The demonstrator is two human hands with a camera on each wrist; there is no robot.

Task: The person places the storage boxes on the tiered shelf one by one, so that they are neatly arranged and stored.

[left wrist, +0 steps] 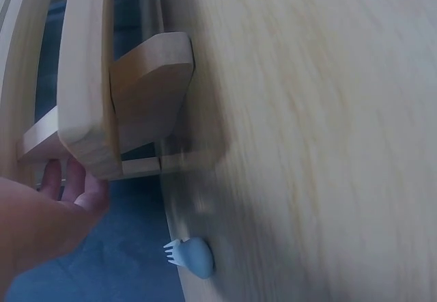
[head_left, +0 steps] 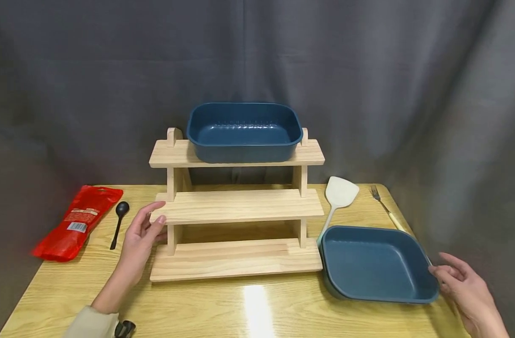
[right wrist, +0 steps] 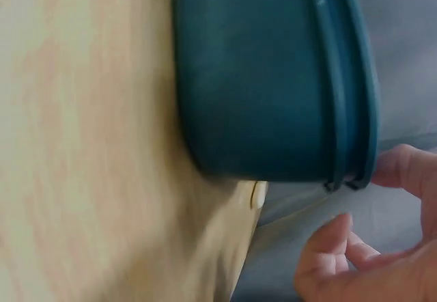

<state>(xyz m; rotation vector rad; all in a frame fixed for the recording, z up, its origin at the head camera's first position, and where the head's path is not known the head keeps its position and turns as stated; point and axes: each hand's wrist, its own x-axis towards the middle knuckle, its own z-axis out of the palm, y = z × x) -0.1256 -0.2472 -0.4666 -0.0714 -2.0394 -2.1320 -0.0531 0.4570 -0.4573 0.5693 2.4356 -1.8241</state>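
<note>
My left hand [head_left: 141, 237] grips the left end of the middle tier of a light wooden three-tier shelf [head_left: 236, 206], thumb at the front edge and index finger over the top. In the left wrist view its fingertips [left wrist: 74, 179] sit right by the shelf's wooden boards. On the top tier rests a dark blue rectangular bin [head_left: 245, 152]. Another blue bin [head_left: 380, 265], with two rims stacked closely in the right wrist view, stands at the right of the shelf. My right hand [head_left: 464, 286] is at its right rim, one fingertip against the edge, the other fingers loosely bent.
A red packet [head_left: 81, 220] and a black spoon [head_left: 120, 223] lie left of the shelf. Behind the right bin are a white spatula [head_left: 341, 192] and a fork [head_left: 382, 204] with a pale handle. Grey curtains [head_left: 409, 94] surround the wooden table [head_left: 198, 305].
</note>
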